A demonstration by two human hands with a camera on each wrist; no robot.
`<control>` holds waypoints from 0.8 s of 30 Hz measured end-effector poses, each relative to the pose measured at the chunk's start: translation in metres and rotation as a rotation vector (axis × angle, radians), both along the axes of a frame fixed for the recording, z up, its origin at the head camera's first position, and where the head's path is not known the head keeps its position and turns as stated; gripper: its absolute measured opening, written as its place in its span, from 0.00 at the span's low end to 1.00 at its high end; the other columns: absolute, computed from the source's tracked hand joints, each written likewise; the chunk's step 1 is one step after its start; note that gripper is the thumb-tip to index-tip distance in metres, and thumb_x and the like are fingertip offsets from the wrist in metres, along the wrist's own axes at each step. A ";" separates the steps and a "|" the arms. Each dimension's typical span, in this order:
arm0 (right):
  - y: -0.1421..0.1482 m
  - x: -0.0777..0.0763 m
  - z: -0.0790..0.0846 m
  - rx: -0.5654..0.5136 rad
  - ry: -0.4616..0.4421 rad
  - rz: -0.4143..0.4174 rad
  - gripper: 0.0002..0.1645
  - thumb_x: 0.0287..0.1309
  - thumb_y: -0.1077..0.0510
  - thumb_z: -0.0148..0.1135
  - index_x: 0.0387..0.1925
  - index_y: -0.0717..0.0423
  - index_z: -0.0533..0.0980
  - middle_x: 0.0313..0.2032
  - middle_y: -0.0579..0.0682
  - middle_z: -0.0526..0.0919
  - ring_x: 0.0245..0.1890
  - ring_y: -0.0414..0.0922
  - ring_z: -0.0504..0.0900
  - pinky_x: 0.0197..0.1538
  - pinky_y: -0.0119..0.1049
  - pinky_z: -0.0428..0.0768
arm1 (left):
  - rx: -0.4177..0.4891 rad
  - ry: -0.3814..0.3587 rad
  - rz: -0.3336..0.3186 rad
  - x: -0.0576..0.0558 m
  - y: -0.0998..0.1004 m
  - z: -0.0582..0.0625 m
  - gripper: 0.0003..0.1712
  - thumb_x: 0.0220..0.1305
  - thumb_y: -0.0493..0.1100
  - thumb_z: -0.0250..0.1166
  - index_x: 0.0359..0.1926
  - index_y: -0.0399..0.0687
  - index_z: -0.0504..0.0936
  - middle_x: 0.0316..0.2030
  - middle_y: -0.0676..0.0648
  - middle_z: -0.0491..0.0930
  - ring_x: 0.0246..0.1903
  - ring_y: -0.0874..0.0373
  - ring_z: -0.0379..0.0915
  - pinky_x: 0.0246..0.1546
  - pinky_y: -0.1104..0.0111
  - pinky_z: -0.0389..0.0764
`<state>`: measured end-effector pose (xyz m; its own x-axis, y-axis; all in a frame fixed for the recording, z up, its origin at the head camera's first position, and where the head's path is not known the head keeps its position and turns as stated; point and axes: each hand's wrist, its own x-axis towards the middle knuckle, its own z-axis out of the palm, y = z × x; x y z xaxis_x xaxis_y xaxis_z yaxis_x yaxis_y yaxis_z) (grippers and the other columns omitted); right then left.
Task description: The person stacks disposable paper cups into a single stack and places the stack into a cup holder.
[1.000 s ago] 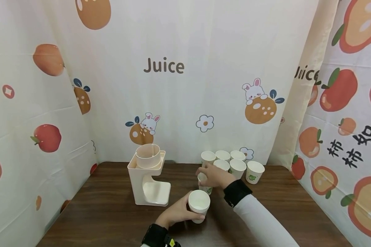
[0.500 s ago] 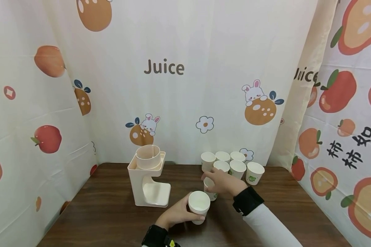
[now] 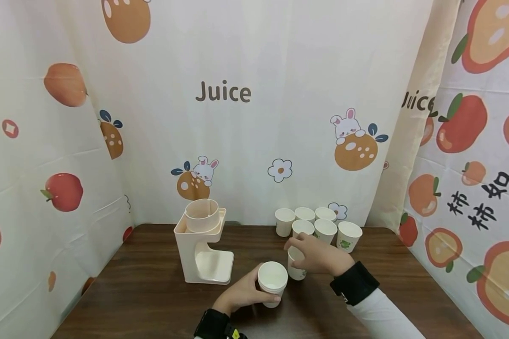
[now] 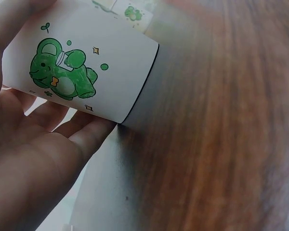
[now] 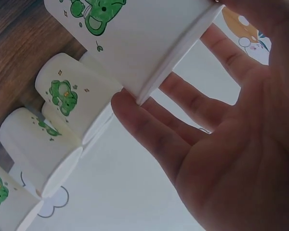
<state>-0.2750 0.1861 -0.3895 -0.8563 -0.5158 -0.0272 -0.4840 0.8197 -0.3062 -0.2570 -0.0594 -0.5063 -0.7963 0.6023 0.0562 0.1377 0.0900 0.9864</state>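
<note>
In the head view my left hand (image 3: 242,293) is wrapped round white paper cups (image 3: 273,281) at the front middle of the table; a double rim suggests one nested in another. The left wrist view shows a green bear print on the outer cup (image 4: 62,72), its base right at the wood. My right hand (image 3: 318,254) pinches a second upright paper cup (image 3: 298,272) by its rim, just behind and right of the first. Up close in the right wrist view, the thumb and fingertips (image 5: 127,103) meet that cup's rim.
Several white paper cups (image 3: 325,230) stand grouped at the back right behind my right hand. A cream juicer-like stand (image 3: 186,254) with a round top (image 3: 202,216) is on the left. A fruit-printed curtain (image 3: 246,132) encloses the wooden table (image 3: 131,292).
My right hand has shifted to the right and a little nearer to me, carrying its cup from behind the left-hand cups to beside them. My left hand has stayed in place.
</note>
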 end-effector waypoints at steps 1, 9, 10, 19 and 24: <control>0.001 0.001 0.001 -0.003 0.001 0.002 0.17 0.61 0.51 0.70 0.51 0.38 0.77 0.50 0.48 0.75 0.44 0.44 0.76 0.44 0.44 0.79 | 0.001 0.000 0.000 0.000 0.000 0.000 0.46 0.56 0.40 0.77 0.71 0.47 0.62 0.57 0.49 0.75 0.56 0.52 0.71 0.60 0.51 0.67; 0.006 0.014 0.020 -0.015 -0.002 0.001 0.19 0.61 0.54 0.68 0.53 0.41 0.78 0.47 0.48 0.76 0.41 0.44 0.76 0.44 0.44 0.79 | -0.013 -0.003 0.012 0.000 0.000 0.002 0.47 0.55 0.40 0.77 0.71 0.46 0.62 0.57 0.49 0.75 0.56 0.53 0.71 0.60 0.51 0.66; 0.007 0.016 0.023 -0.015 -0.005 -0.001 0.19 0.61 0.54 0.68 0.54 0.41 0.78 0.47 0.48 0.76 0.41 0.44 0.76 0.45 0.44 0.79 | -0.013 -0.004 0.012 0.000 0.000 0.002 0.47 0.55 0.40 0.77 0.71 0.46 0.62 0.57 0.49 0.75 0.56 0.53 0.71 0.60 0.51 0.66; 0.012 0.031 0.047 -0.028 -0.003 -0.021 0.19 0.63 0.51 0.67 0.56 0.36 0.79 0.55 0.49 0.77 0.49 0.46 0.78 0.49 0.47 0.78 | -0.003 0.008 0.015 0.003 0.000 0.005 0.46 0.54 0.37 0.77 0.71 0.47 0.62 0.56 0.50 0.75 0.56 0.54 0.71 0.59 0.52 0.67; 0.013 0.037 0.058 -0.030 0.050 0.021 0.20 0.63 0.50 0.67 0.56 0.36 0.78 0.57 0.48 0.77 0.51 0.47 0.78 0.50 0.47 0.77 | 0.003 0.021 0.004 0.002 0.001 0.004 0.45 0.55 0.39 0.77 0.70 0.47 0.63 0.56 0.50 0.76 0.55 0.54 0.72 0.59 0.53 0.68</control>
<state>-0.2384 0.1988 -0.3310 -0.8454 -0.5332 0.0310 -0.5160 0.8003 -0.3054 -0.2548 -0.0588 -0.5020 -0.7975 0.5986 0.0751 0.1583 0.0875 0.9835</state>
